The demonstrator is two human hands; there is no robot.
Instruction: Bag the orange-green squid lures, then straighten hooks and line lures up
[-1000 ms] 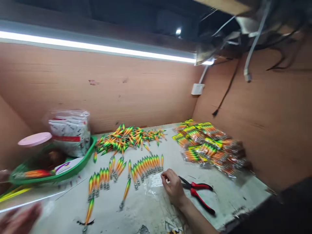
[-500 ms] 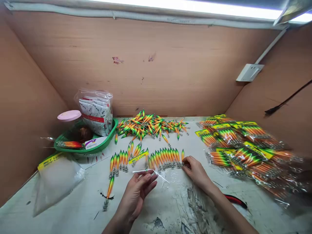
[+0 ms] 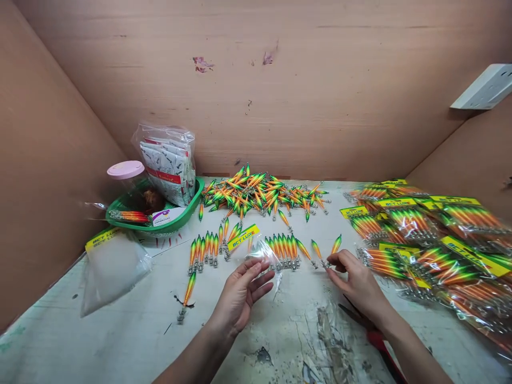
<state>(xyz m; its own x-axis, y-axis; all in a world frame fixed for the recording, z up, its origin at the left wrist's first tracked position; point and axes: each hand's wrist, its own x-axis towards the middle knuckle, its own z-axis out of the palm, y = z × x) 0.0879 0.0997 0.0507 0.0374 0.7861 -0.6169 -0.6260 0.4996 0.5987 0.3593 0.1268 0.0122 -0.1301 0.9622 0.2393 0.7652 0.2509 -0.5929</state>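
My left hand point(image 3: 242, 292) holds a clear plastic bag with a yellow BCT LURE header point(image 3: 245, 238) by its lower end, fingers curled round the film. My right hand point(image 3: 357, 281) pinches the hook ends of two or three green-orange fishing lures point(image 3: 325, 250) that it has pulled away from the row of lures point(image 3: 285, 249) laid side by side on the white table point(image 3: 132, 330). Another short row of lures point(image 3: 205, 249) lies left of the bag, and one single lure point(image 3: 187, 293) lies nearer me.
A loose heap of lures point(image 3: 260, 194) lies at the back. Filled lure packets point(image 3: 432, 234) pile up on the right. A green basket point(image 3: 158, 224) with a pink-lidded jar and a packet bag stands back left, a stack of empty bags point(image 3: 110, 266) before it. Red-handled pliers point(image 3: 376, 341) lie under my right forearm.
The view dropped from the lamp to the table. My left hand came in and took up a bag. My right hand left the pliers and slid a few lures rightwards out of the row.
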